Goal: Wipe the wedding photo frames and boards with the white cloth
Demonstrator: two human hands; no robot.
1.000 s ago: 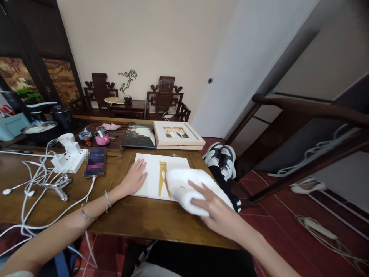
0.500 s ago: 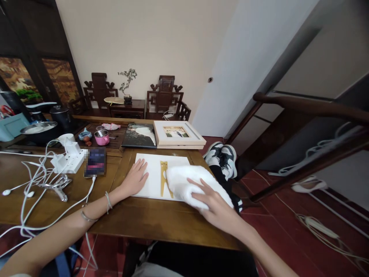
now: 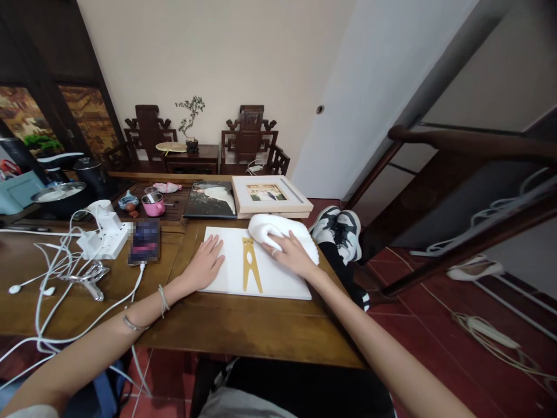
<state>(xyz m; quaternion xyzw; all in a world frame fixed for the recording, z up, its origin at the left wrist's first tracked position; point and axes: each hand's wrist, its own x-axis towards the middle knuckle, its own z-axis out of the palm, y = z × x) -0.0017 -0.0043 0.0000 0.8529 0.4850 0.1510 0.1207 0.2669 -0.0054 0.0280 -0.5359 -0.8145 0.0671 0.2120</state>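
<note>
A white rectangular panel (image 3: 285, 281) lies flat on the wooden table, with a yellow, cat-headed, two-legged figure (image 3: 249, 273) on its face. My left hand (image 3: 206, 264) rests flat on the panel's left edge, fingers spread. Over the panel's far right corner, my right hand (image 3: 291, 252) grips a white fluffy cloth (image 3: 265, 226) and presses it down. The cloth covers that corner and spreads past the right edge. Whether the figure is printed or a separate piece, I cannot tell.
Behind the panel lie a framed picture (image 3: 272, 197) and a dark photo panel (image 3: 211, 199). To the left are a phone (image 3: 144, 242), a white power strip (image 3: 114, 241), tangled cables and a pink cup (image 3: 153, 204). Another person's shoes (image 3: 343, 232) show beyond the right edge.
My right hand has moved the cloth away from me, from the panel's near right part to its far right corner, uncovering the yellow figure. My left hand stays in place.
</note>
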